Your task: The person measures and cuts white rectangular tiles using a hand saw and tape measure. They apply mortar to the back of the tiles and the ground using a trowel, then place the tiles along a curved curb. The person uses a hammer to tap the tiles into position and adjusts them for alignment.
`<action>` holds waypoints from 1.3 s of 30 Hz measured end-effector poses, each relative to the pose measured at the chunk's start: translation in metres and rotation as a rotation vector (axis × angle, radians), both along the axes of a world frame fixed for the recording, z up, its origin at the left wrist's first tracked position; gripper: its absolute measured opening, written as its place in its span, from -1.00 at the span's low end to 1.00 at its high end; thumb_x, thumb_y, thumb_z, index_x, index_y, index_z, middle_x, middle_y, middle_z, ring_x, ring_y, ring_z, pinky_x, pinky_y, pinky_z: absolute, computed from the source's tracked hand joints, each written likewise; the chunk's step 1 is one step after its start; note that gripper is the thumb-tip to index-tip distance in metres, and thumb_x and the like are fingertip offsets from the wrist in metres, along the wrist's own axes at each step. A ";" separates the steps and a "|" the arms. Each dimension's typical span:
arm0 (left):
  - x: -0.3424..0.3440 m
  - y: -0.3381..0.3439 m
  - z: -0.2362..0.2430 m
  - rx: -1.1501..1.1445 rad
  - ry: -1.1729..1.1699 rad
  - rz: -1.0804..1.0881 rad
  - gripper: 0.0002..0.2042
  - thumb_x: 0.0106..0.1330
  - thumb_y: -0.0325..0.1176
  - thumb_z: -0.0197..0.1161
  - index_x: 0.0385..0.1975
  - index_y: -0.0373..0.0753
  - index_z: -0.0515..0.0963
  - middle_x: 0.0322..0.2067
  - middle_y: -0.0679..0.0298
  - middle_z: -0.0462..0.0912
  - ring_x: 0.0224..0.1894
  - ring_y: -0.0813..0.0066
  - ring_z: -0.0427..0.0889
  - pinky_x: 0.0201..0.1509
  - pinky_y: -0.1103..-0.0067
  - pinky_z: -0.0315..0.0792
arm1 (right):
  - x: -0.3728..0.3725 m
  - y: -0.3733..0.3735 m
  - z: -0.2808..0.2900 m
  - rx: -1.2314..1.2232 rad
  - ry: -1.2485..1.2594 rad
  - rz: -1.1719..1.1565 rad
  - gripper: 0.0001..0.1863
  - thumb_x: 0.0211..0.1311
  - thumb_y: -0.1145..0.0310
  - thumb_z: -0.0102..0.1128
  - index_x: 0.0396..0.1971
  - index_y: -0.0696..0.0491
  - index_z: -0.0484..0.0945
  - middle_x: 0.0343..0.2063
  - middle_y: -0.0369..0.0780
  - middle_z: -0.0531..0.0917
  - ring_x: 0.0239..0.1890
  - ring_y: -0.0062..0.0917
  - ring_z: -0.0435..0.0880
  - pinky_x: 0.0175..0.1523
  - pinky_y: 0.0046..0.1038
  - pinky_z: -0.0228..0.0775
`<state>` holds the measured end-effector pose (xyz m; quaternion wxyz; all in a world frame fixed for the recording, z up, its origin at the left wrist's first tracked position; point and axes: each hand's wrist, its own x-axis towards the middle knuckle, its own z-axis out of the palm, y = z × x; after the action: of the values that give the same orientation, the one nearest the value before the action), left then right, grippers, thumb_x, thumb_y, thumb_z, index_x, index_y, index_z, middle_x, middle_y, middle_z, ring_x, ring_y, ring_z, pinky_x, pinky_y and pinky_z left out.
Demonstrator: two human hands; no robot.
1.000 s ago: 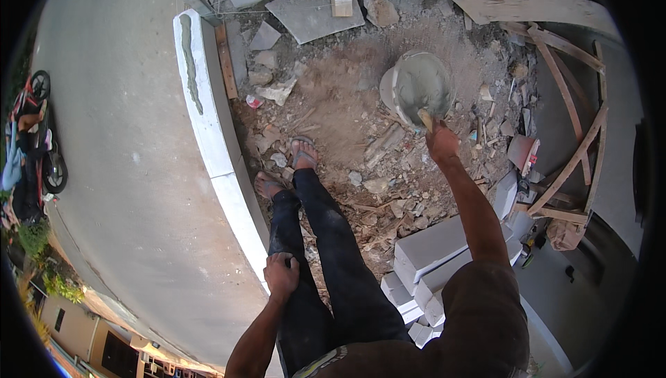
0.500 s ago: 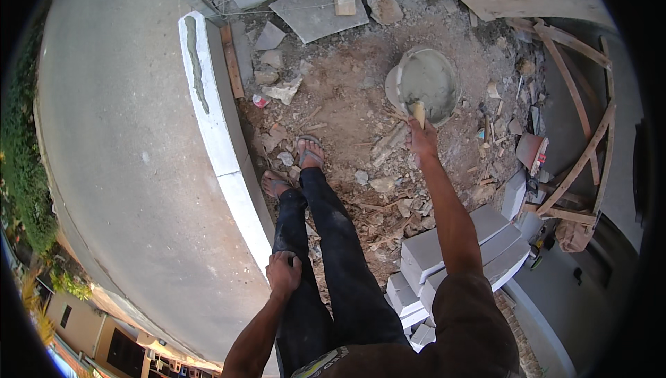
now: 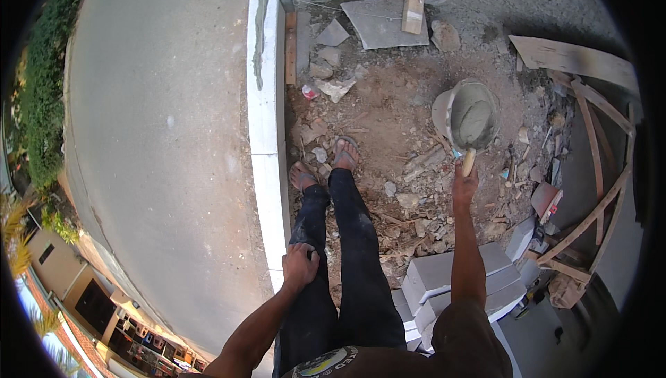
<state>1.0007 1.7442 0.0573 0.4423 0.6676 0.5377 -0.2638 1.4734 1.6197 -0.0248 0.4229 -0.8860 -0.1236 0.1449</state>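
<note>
My right hand is closed round the wooden handle of a trowel. Wet grey mortar covers the trowel's blade, which is at the mouth of a round bucket; I cannot tell whether it clears the mortar inside. My left hand rests on my left knee with its fingers curled; what they hold, if anything, is hidden. To the left runs a low wall of white blocks, with a strip of mortar along the top of its far block.
A stack of pale blocks stands beside my right arm. Timber framing and a long board lie to the right. Rubble covers the ground round my feet. A flat slab bears a short block at the far side.
My right hand has drawn the trowel toward me, and a mound of mortar now shows on its blade. The view has swung, shifting the scene rightward. My left hand stays on the knee.
</note>
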 end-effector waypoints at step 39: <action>-0.024 -0.042 0.000 0.028 -0.058 0.294 -0.78 0.27 -0.24 0.26 -0.15 -0.16 0.65 -0.08 0.25 0.65 0.17 0.23 0.50 0.24 0.22 0.35 | -0.395 0.241 -0.116 0.043 1.284 0.193 -0.81 0.36 0.37 0.29 -0.22 0.02 0.42 -0.67 -0.36 0.43 -0.78 -0.62 0.42 -0.71 -0.49 0.30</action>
<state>0.9765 1.7021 0.0572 0.4821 0.5954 0.6201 -0.1691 1.0788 1.8602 -0.1406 0.4152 -0.5994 0.0721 0.6806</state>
